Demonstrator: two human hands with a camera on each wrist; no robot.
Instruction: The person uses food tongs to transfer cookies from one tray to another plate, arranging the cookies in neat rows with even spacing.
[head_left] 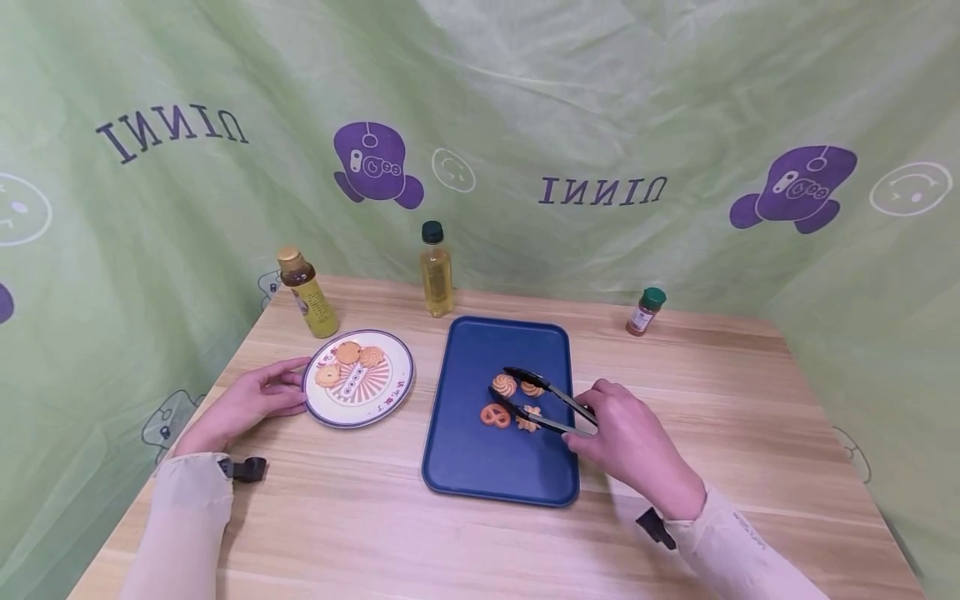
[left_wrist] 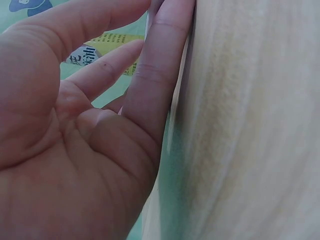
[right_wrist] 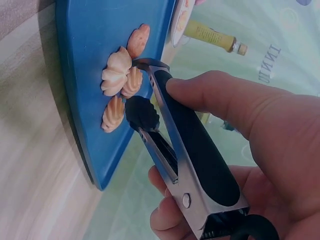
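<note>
My right hand (head_left: 626, 437) grips the black tongs (head_left: 547, 398) by their handles, the two arms standing apart around the cookies (head_left: 505, 385) at the middle of the blue tray (head_left: 480, 467). My left hand (head_left: 251, 400) lies relaxed on the wooden surface (head_left: 375, 533), fingertips touching the patterned plate (head_left: 390, 392) at its 9 o'clock edge. I judge the ridged, swirl-shaped cookies light, dry and brittle, so the scalloped tips should pinch one gently across its sides.
</note>
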